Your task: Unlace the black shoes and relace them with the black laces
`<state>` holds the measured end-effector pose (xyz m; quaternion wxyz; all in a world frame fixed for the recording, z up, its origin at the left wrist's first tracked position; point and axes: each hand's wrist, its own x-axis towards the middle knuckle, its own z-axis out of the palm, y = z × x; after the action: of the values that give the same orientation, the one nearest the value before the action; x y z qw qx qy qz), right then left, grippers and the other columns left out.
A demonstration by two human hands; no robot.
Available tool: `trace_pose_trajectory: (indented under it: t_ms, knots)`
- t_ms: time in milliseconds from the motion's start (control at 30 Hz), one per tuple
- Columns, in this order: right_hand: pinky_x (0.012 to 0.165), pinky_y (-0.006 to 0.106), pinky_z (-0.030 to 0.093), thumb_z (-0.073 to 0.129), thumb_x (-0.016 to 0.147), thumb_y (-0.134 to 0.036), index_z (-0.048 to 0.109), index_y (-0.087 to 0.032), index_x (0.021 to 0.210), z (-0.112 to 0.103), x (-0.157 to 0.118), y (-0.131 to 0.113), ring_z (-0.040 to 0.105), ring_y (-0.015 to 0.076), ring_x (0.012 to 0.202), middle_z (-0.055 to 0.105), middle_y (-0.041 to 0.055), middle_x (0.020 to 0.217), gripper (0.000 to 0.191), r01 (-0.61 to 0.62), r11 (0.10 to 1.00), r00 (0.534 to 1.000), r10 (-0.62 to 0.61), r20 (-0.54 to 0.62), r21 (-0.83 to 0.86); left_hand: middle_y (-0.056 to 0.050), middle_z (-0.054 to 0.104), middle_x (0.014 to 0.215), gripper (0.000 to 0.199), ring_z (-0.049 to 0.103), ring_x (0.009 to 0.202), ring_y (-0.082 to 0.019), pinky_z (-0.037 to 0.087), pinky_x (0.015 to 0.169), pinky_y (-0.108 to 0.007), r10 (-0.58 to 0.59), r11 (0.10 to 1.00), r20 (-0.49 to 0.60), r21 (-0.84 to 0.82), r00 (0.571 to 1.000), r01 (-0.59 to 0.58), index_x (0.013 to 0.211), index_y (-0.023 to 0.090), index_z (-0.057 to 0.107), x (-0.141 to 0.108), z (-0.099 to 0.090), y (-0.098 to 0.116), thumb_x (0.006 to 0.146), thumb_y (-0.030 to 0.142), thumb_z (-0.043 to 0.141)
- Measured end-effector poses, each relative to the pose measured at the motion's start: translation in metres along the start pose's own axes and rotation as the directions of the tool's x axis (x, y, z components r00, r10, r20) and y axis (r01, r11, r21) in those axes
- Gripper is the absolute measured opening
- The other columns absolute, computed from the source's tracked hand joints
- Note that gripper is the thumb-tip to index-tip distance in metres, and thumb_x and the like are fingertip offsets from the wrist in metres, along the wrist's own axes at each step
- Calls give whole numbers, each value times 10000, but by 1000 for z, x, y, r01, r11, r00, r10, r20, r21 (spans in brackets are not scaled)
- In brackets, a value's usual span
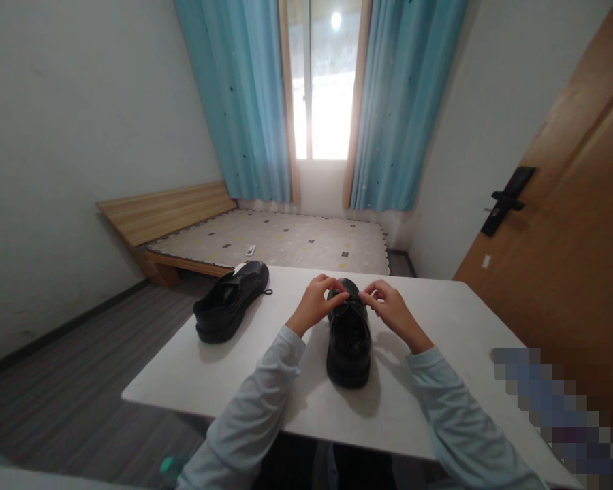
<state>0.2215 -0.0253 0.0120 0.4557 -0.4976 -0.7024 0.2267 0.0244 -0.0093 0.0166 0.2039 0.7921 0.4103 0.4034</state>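
Observation:
A black lace-up shoe (348, 354) stands on the white table in front of me, its heel toward me and its toe pointing away. My left hand (321, 299) is at the left of its lacing, thumb and fingers pinched on the shoelace. On the right side, my right hand (385, 305) pinches the lace too, with its fingertips close to the shoe's upper. The dark lace barely stands out against the black leather, so its exact path is hidden. A second black shoe (229, 303) rests farther left, a lace loop sticking out beside it.
The white table (174, 381) has its front edge near my body. Beyond it is a low bed (296, 238) with a patterned mattress and a small white remote-like object (250, 250). A wooden door (556, 224) is at the right; a pixelated patch covers the lower right.

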Motion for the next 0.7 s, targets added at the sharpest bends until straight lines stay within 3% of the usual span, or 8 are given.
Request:
trace_pose_trajectory:
  t_ms: [200,400,700]
  knots:
    - [592,272,422,650,740,-442,618,-183,681,6,-3,-9,481,123,609,528,18,749,268,66,996,997,-63,37,-62,-46,604,831,224,545,868,-190,412,817,-299,-9,995,71,104,997,2,752,192,678,0,0,1,731,414,675]
    - [590,274,413,663,731,-439,635,-180,670,9,-1,-5,472,127,614,500,17,743,268,40,998,997,-36,75,-52,-22,623,746,221,542,758,-158,404,708,-251,-10,999,124,47,992,4,742,176,654,1,1,2,761,397,645]
    - [590,277,431,661,725,-386,622,-168,675,7,-2,-2,483,114,611,478,20,802,227,22,1000,995,-21,96,-11,-14,628,763,171,540,729,-142,409,685,-236,-30,999,149,46,988,23,759,168,611,0,1,2,786,338,613]
